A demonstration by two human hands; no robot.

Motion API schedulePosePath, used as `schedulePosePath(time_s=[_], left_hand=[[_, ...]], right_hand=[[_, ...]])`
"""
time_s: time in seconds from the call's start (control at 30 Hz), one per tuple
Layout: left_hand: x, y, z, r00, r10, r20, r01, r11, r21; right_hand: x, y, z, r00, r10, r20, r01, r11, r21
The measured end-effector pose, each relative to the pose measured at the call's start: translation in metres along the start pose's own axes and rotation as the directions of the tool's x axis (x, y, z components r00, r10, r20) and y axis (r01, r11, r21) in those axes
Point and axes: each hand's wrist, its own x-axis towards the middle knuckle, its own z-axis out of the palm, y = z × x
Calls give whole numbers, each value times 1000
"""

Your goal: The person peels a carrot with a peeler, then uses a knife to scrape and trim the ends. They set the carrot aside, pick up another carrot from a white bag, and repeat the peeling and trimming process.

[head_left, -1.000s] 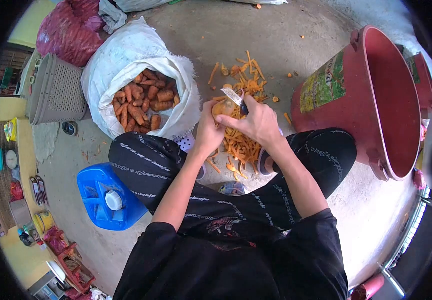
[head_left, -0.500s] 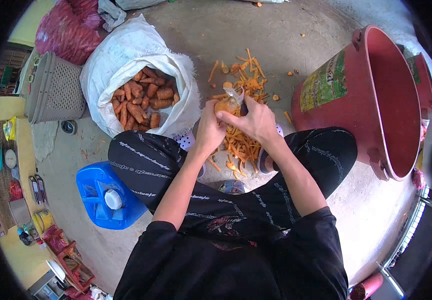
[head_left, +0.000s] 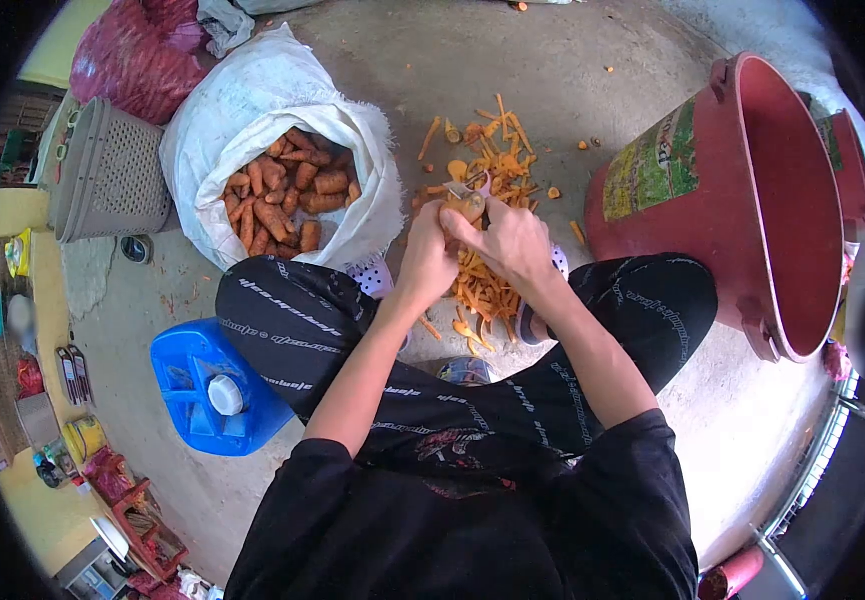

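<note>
Between my knees, my left hand (head_left: 429,250) is wrapped round a carrot (head_left: 469,206) with a pale, peeled-looking surface. My right hand (head_left: 515,240) is closed beside it on a peeler (head_left: 483,186), whose pinkish end shows above the fingers; its handle is mostly hidden. Orange peelings (head_left: 488,290) lie heaped on the floor below and beyond both hands. To the left, an open white sack (head_left: 243,110) holds several unpeeled, reddish-brown carrots (head_left: 273,215).
A large red tub (head_left: 683,190) stands at the right. On the left are a blue jerrycan (head_left: 188,385), a grey perforated basket (head_left: 123,175) and a red mesh sack (head_left: 133,65). Shelves and small items line the far left.
The carrot has turned in my left hand, and the peeler's pinkish end shows more clearly. My hands have shifted slightly, still close together.
</note>
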Motion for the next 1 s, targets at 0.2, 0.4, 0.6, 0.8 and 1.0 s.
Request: schedulePosePath(time_s=[0.2, 0.4, 0.6, 0.8, 1.0], left_hand=[[0, -6, 7, 997, 21, -74, -12, 992, 125], [-2, -12, 4, 985, -168, 34, 165, 984, 63], [-3, -14, 3, 999, -42, 15, 37, 972, 231], [-3, -6, -4, 962, -262, 81, 268, 961, -68], [-3, -13, -11, 971, -209, 112, 230, 946, -230]], right_hand=[[0, 0, 9, 992, -73, -102, 72, 997, -12], [0, 1, 9, 991, -89, -98, 82, 994, -73], [1, -3, 9, 991, -92, -95, 86, 994, -66], [10, 4, -18, 994, 89, 69, -106, 941, 323], [22, 37, -28, 938, 160, 307, -268, 897, 352]])
